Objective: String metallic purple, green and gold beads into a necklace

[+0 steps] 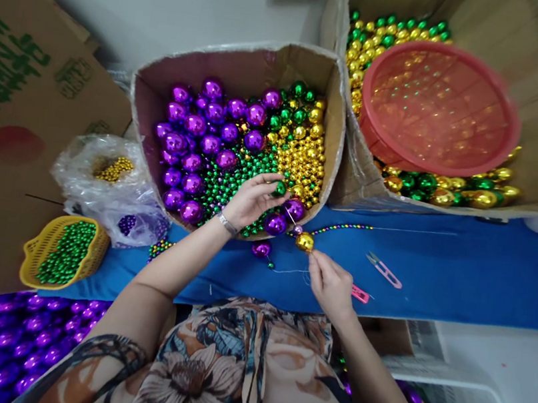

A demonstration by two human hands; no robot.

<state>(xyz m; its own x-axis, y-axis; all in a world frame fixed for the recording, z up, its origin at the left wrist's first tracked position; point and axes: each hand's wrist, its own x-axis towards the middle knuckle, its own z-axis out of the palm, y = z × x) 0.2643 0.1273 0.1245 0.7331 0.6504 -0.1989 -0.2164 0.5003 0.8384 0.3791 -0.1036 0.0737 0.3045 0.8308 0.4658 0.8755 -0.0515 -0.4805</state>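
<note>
the left hand [256, 203] has a green ball [279, 189] pinched in its fingertips, over the near right part of the carton [331, 164] of loose beads. the right hand [331, 283] is closed in a pinch at the near right edge of a gold ball [304, 241]; whether its fingertips bear on the ball or on the needle behind it is hidden. the needle [290, 217] slants out to the far left, past a small lilac bead [298, 230], its tip near the green ball and apart from it.

to do this well, i would turn the green ball until its hole faces the tip, brace both wrists, and push along the needle's line so that it does not bend. a light, even pinch should suit a glossy, slippery ball. the thread [289, 272] on the table [490, 275], near the small beaded strand [343, 228], looks easy to snag, so slack is best left clear.
</note>
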